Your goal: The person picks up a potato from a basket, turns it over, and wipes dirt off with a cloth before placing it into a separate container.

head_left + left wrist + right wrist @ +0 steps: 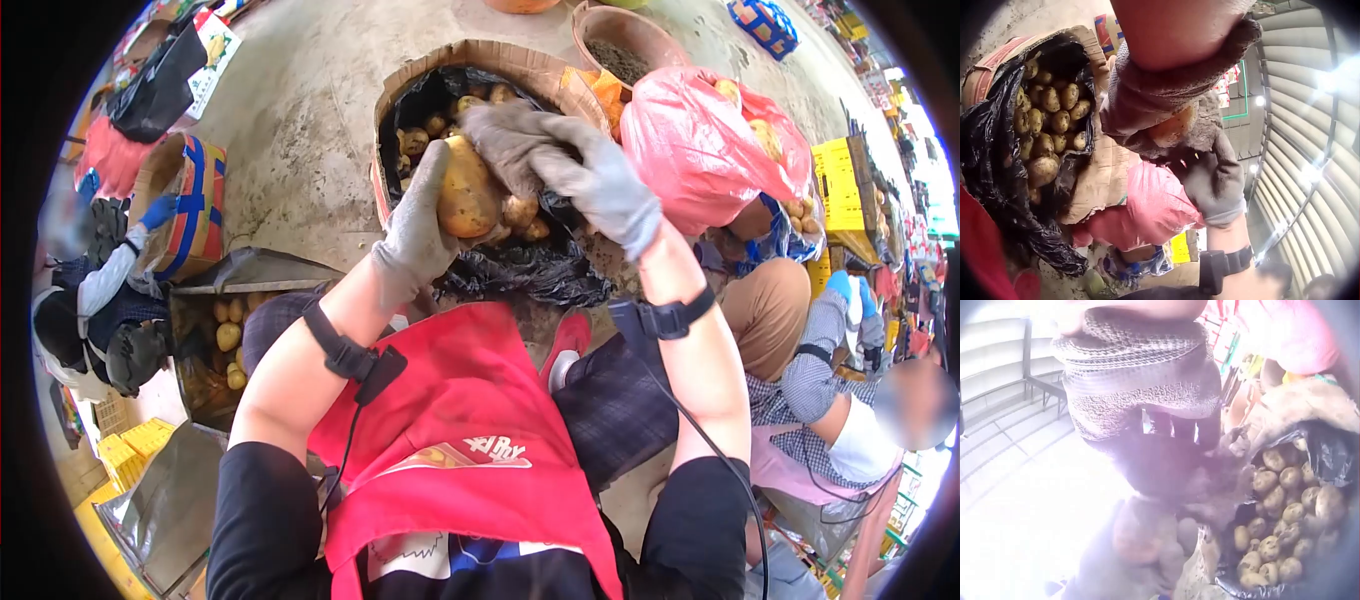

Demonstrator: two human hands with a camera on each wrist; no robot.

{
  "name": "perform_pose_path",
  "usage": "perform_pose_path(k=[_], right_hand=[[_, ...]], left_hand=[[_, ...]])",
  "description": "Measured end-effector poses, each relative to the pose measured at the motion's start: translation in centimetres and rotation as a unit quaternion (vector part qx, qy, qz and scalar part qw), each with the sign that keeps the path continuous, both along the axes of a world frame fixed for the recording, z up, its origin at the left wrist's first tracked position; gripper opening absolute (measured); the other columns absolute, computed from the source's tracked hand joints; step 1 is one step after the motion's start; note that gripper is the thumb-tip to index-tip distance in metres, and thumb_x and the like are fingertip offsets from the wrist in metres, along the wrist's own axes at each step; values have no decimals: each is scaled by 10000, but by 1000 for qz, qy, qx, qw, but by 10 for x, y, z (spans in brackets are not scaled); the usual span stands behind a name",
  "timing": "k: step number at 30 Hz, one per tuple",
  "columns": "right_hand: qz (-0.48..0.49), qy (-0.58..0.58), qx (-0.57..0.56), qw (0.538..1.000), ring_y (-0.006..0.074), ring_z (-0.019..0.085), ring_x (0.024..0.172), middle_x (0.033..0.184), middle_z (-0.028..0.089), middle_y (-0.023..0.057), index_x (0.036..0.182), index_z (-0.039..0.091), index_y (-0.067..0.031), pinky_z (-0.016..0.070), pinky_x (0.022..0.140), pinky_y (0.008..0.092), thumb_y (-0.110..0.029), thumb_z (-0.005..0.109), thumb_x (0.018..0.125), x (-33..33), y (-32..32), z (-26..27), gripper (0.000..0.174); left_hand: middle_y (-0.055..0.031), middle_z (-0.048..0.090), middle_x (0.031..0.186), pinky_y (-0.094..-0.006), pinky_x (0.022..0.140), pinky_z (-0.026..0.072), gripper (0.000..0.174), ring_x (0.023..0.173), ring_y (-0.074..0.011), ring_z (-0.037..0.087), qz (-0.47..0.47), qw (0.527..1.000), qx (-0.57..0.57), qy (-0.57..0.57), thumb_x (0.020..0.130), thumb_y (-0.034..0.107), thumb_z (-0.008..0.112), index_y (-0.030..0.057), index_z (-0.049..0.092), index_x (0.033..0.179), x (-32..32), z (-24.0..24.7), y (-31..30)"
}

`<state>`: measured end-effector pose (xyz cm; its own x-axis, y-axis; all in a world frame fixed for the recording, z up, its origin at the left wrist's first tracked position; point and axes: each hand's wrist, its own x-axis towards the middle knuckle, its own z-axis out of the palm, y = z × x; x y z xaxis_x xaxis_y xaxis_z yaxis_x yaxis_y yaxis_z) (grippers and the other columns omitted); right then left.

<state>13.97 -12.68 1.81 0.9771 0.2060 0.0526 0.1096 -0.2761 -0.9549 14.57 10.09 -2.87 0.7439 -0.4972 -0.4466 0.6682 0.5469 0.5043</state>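
Observation:
Both hands wear grey knit gloves. My left hand (425,215) grips a large yellow potato (468,190) and holds it up over a cardboard box (455,58) lined with black plastic (520,265) and filled with several potatoes (1047,125). My right hand (565,165) lies over the top of the same potato, its fingers curled against it. In the left wrist view the potato (1172,125) shows between the two gloves. The right wrist view is washed out; the potatoes in the box (1272,531) show at its lower right.
A pink sack (700,140) with potatoes lies right of the box. A metal bin (205,345) with potatoes stands at my left. Another person in a red apron sits at my right, and one more at my left. Yellow crates (845,185) stand far right.

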Motion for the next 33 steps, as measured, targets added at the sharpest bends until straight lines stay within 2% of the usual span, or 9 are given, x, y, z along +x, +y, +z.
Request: perform_pose_path(k=[5,8,12,14,16,21,24,26,33], right_hand=[[-31,-168,-1,985,360,627,1107,1103,673,206,1134,697,-9,502,989,393,-147,746,838,10,41,-64,331],[0,-188,-67,980,358,630,1073,1069,667,196,1107,698,-19,507,958,397,-96,716,821,-4,41,-44,297],[112,-191,-142,965,383,629,1012,1011,628,184,1048,669,-32,518,913,419,-50,685,796,-24,48,-57,253],[93,-111,-280,949,392,625,1014,994,635,176,1046,682,-45,526,904,435,-51,680,777,-31,41,-69,269],[64,-41,-321,944,367,646,1024,1038,656,192,1082,676,-22,539,906,411,-59,660,799,-20,17,-60,286],[-106,-38,121,986,173,696,924,1055,754,145,1039,708,41,549,821,291,-43,563,899,1,14,-20,218],[-48,-22,78,996,235,705,955,1051,730,178,1129,683,13,547,875,336,-69,610,908,11,25,-25,247],[-123,-180,4,976,358,654,965,931,660,165,1023,703,-33,535,888,394,-64,668,844,2,45,-51,185],[122,-127,-422,889,351,693,1024,1046,691,150,1012,747,-102,572,843,474,-111,672,789,-19,47,-33,235]], left_hand=[[-47,652,1344,-422,912,591,577,1142,-221,681,-31,996,27,-85,1050,580,484,158,540,1441,-4,-6,-13],[-69,654,1344,-398,985,565,587,1163,-226,674,-10,989,71,-126,1065,547,467,99,536,1437,5,-14,-9],[-145,696,1217,-469,992,568,757,1099,-316,691,-143,964,-209,78,947,705,563,68,580,1356,23,-13,0],[-147,700,1185,-515,976,564,731,1085,-327,692,-1,997,72,-42,947,711,554,96,583,1341,33,-19,11],[-144,684,1214,-519,961,564,687,1129,-324,674,-5,997,63,-44,958,691,554,141,567,1370,40,-1,12],[-82,622,1347,-493,977,559,633,1213,-308,633,-6,997,77,-23,973,648,564,187,549,1406,35,8,7],[-63,626,1366,-482,1008,550,590,1213,-269,639,-46,995,68,-61,991,600,586,182,556,1406,30,-4,-12],[-51,657,1337,-453,1021,548,549,1198,-226,650,-23,997,34,-61,991,594,591,182,600,1355,25,-6,-23],[-100,725,1131,-417,879,611,531,1015,-252,722,-19,997,60,41,985,618,576,169,647,1260,34,-32,-7]])
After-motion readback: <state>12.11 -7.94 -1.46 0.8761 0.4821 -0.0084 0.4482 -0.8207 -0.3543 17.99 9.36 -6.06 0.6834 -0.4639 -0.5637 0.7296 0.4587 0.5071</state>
